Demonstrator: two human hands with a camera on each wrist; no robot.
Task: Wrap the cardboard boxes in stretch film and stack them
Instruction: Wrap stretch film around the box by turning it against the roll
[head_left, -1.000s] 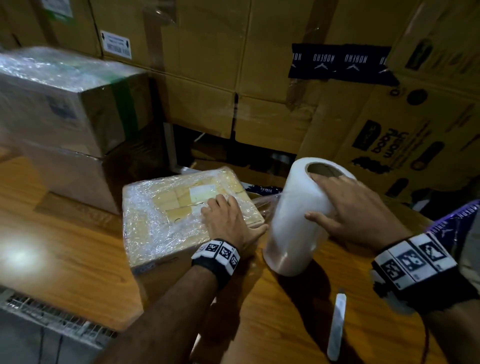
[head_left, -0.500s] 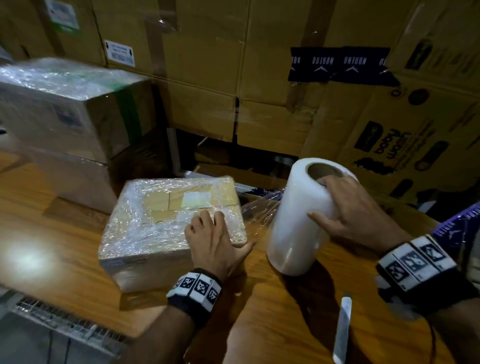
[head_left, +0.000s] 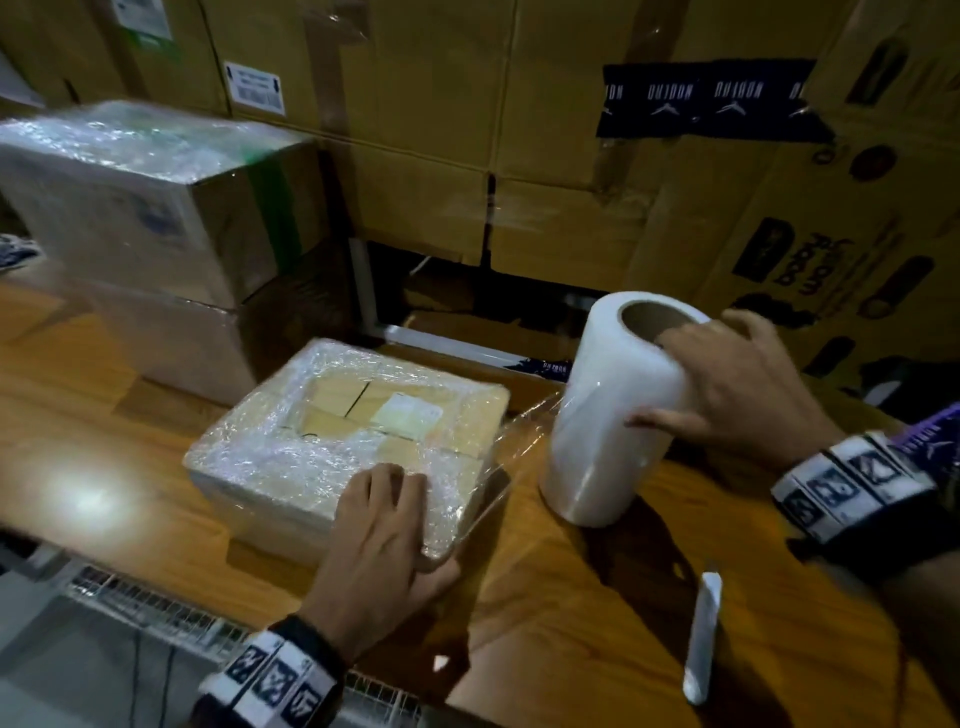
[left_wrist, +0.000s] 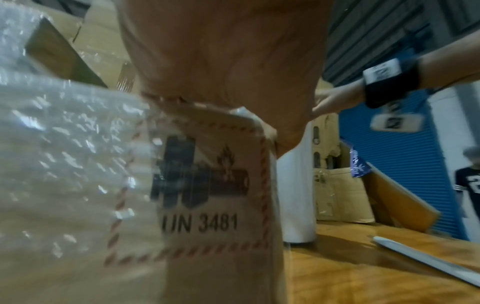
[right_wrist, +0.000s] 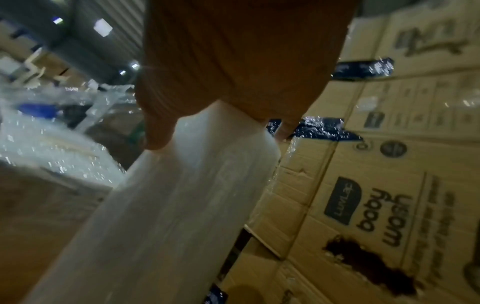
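The small cardboard box (head_left: 348, 441), already partly covered in crinkled stretch film, sits flat on the wooden table (head_left: 571, 597); everything else here is placed from that box. The left hand (head_left: 382, 540) lies palm down on the box's near corner, fingers spread flat across the filmed top and the thumb hooked round the near edge. In the left wrist view the box's side face carries a printed label reading UN 3481 inside a red hatched border. Just to the right of the box stands the roll of stretch film (head_left: 613, 410), upright on the table and leaning slightly, with a sheet of clear film (head_left: 524, 426) stretched from the roll to the box's right side. The right hand (head_left: 737, 384) grips the roll's upper end, fingers curled over the rim of the cardboard core and the thumb pressed on the roll's side. Behind the box to the left, two larger wrapped boxes (head_left: 145, 208) are stacked one on the other. In front of the roll, to the box's right, a slim white tool (head_left: 701, 639) lies on the table.
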